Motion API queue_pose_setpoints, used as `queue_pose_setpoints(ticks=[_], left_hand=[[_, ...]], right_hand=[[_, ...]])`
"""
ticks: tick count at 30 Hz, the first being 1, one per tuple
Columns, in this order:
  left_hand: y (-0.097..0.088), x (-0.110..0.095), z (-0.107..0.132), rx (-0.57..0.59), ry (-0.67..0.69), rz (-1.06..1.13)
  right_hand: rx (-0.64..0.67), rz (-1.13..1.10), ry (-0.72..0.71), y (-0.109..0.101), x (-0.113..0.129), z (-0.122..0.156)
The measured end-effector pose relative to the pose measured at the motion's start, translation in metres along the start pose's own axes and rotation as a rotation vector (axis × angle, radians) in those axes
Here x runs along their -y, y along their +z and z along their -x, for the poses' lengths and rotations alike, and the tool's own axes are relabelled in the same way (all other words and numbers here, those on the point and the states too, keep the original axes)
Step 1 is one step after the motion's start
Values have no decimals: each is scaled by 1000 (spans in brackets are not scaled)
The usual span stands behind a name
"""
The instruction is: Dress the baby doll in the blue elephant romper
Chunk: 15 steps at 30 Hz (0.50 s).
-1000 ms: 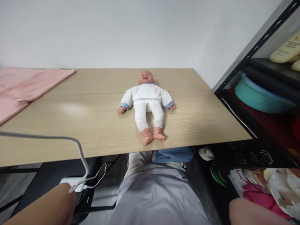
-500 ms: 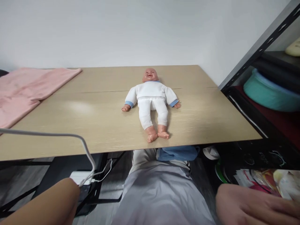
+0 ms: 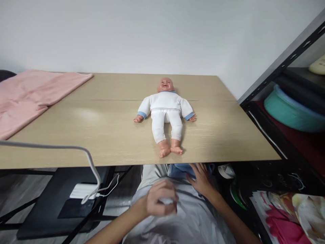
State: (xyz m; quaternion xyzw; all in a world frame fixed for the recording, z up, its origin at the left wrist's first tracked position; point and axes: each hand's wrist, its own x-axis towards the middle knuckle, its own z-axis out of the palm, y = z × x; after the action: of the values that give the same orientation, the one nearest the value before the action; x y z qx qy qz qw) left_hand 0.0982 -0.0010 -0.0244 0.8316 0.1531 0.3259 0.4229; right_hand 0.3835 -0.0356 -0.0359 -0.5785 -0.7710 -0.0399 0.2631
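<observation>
A baby doll (image 3: 166,101) in a white outfit with blue cuffs lies on its back on the wooden table (image 3: 114,132), feet toward me. Neither hand touches it. My left hand (image 3: 162,198) hovers over my lap, slightly blurred, its fingers curled into a loose fist with a gap and nothing visible inside. Below the table edge, my right hand (image 3: 201,178) rests on a folded blue cloth (image 3: 180,170) lying on my lap. Its fingers are spread, and the tips reach under the table edge.
A pink blanket (image 3: 33,93) covers the table's left end. A white cable (image 3: 63,146) crosses at left, near a white power bank (image 3: 82,190) on a black chair (image 3: 43,206). Shelves at right hold a teal basin (image 3: 291,110); bags and papers lie below.
My left hand has come into view above my lap. The right hand has moved left from the lower right onto the blue cloth. The doll stays put while the view shifts slightly.
</observation>
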Motion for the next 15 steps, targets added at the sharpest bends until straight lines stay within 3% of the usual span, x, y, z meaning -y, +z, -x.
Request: queue_pose_setpoints(ticks=[3, 7, 10, 13, 15], left_hand=[[6, 32, 1, 17, -53, -46], [17, 72, 4, -28, -296, -38], [29, 91, 10, -125, -425, -35], [38, 101, 13, -182, -462, 5], [42, 102, 11, -176, -481, 62]], right_hand=[[88, 27, 41, 28, 6, 8], [61, -82, 127, 41, 17, 18], [55, -245, 41, 31, 17, 37], [177, -366, -132, 13, 2, 62], [261, -382, -117, 5, -18, 79]])
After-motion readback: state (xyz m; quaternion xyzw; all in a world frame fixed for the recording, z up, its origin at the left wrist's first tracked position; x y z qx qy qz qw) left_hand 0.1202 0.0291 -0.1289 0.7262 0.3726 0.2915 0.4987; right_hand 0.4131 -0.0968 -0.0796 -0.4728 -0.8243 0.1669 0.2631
